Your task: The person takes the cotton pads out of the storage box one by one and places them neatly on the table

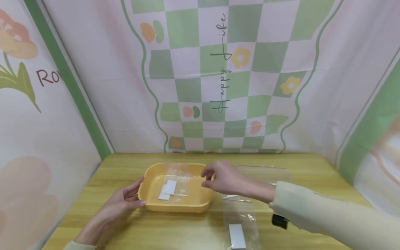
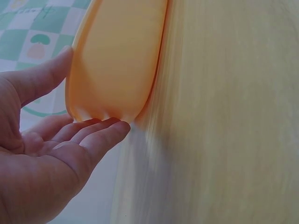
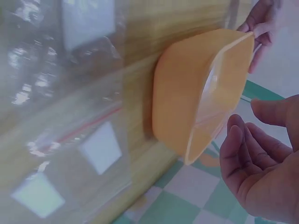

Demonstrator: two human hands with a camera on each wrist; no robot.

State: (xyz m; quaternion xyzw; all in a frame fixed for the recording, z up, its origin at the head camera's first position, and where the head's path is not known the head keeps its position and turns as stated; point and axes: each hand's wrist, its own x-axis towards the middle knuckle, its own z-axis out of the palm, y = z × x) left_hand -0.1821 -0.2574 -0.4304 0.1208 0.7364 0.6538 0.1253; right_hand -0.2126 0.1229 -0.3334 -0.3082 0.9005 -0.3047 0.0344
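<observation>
A yellow plastic tray (image 1: 178, 208) with raised walls stands on the table. My left hand (image 1: 120, 201) holds its left end; in the left wrist view the thumb touches the rim and the other fingers lie along the outer end wall. Inside the tray lie clear plastic bags (image 1: 182, 187) with white cards (image 1: 170, 186). Over the tray's right side hovers my right hand (image 1: 226, 178), its fingers loosely bent. In the right wrist view a gap shows between thumb and fingers, with nothing held there.
Right of the tray, clear zip bags (image 1: 250, 217) with red closure lines lie on the wooden table (image 1: 125, 231). A white card (image 1: 237, 236) shows in the nearest one. A small black object (image 1: 279, 221) is below the right sleeve. A checked curtain (image 1: 212, 86) hangs behind.
</observation>
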